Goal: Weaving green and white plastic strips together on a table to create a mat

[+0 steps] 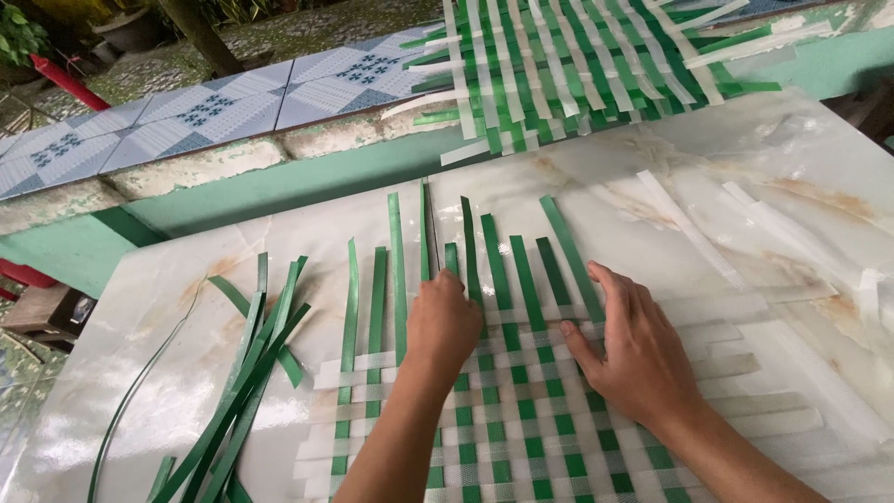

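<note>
I am pressing my curled left hand (443, 321) and flat, spread right hand (626, 349), neither gripping, onto the half-woven mat (484, 410) of thin, springy, slippery-looking green and white strips on the marble-patterned table (708, 177), best pinched at strip ends.

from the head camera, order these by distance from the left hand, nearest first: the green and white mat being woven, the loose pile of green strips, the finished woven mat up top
1. Mat being woven: right under the left hand.
2. Loose pile of green strips: on the marble-look board, to the hand's left.
3. Finished woven mat: at the far edge, top of view.

Two hands (442, 321) (633, 349), two woven mats (521, 438) (568, 65) — one strip pile (247, 373).
</note>
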